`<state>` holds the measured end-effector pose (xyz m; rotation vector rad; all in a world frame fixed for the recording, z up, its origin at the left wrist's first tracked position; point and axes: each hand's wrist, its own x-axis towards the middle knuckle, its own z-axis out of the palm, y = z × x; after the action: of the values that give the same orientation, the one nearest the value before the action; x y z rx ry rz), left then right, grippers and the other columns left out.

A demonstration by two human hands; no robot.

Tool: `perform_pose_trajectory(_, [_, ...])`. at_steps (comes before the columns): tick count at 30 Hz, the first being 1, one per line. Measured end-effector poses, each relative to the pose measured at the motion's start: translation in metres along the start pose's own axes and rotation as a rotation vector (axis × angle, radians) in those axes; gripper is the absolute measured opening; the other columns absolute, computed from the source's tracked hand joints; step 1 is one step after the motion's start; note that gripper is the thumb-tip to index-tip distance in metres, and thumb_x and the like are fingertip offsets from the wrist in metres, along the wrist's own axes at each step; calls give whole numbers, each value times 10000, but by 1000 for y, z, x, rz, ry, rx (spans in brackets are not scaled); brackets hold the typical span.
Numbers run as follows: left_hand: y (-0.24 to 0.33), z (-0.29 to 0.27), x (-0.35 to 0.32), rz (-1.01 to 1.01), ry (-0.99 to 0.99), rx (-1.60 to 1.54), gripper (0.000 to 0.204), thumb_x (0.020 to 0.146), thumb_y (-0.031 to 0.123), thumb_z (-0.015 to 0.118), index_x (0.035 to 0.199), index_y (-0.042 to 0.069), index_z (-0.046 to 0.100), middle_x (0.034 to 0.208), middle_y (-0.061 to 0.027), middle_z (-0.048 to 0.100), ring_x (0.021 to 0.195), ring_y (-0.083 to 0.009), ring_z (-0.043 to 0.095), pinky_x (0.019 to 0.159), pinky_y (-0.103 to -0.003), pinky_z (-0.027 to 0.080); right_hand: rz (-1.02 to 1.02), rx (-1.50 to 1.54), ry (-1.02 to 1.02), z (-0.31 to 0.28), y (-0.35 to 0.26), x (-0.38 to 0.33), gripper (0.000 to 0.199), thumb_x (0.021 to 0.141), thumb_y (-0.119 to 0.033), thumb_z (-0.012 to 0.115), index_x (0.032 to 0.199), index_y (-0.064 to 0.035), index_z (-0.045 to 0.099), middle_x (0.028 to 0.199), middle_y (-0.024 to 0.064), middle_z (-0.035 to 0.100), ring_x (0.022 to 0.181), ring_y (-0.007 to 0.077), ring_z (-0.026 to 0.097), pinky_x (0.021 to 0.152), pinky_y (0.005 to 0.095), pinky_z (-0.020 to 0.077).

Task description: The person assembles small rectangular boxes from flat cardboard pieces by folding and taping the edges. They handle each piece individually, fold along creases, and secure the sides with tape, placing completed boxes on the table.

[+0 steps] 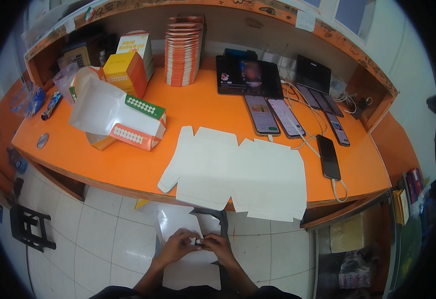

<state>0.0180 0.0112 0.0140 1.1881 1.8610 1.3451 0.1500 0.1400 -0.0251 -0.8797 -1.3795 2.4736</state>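
Observation:
Over my lap, below the table's front edge, my left hand and my right hand meet with bent, closed fingers. Between their fingertips is a small bit of white and dark material, too small and covered to name. White-sided cardboard lies on my lap under and beyond the hands, and a pale panel shows nearer to me. On the table ahead, a flat, die-cut white carton blank hangs a little over the front edge. Neither hand touches that blank.
The orange table holds an open carton, a yellow box and a tall stack of folded cartons. Rightward are a tablet, several phones and a cabled black phone. A black stool stands left.

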Motion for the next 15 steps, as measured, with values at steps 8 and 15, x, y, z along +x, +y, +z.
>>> perform_pose_trajectory(8, [2,-8,-4,-230,-107,-79,357,713,203,826,898,28,576,775,-19,590,679,-80,563,607,-229,467,-53,-77,-22,-1,2,-6,130,867,-72,634,910,51,645,875,89,637,840,160,635,781,273,529])
perform_pose_trajectory(15, [-2,-1,-7,-259,-74,-36,357,704,202,832,882,17,584,746,-24,603,685,-83,579,619,-235,484,-24,-327,-79,0,-9,-7,163,854,-131,672,924,16,683,856,47,664,827,108,606,766,231,459])
